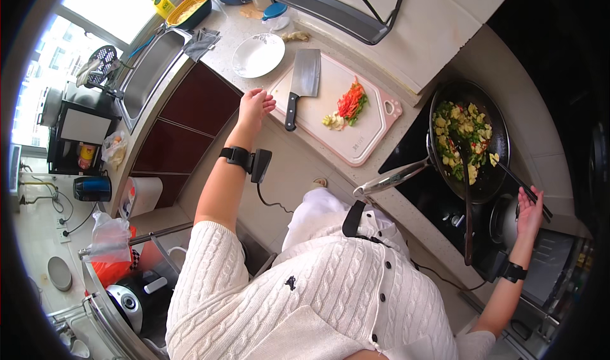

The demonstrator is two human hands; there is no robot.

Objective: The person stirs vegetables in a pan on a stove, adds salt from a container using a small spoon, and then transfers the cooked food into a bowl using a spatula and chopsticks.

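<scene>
My right hand (530, 213) grips a pair of dark chopsticks (522, 184), whose tips hold a piece of yellow egg (494, 159) over the wok's near side wall. The black wok (498, 117) sits on the stove and contains scrambled egg with chopped green and red vegetables (457, 126). A dark-handled spatula (467, 217) leans in the wok, its handle across the rim. My left hand (257, 105) hovers by the counter edge, fingers loosely curled around nothing. Beside it are a pink-edged cutting board (352, 152), a cleaver (305, 74), and shredded red and green vegetables (352, 101).
The wok's metal handle (398, 176) projects over the counter edge. Left of the board stands a white plate (258, 55), near a ginger root (295, 36). A lidded pot (507, 222) is by my right hand. A steel sink (152, 69) lies at the far left.
</scene>
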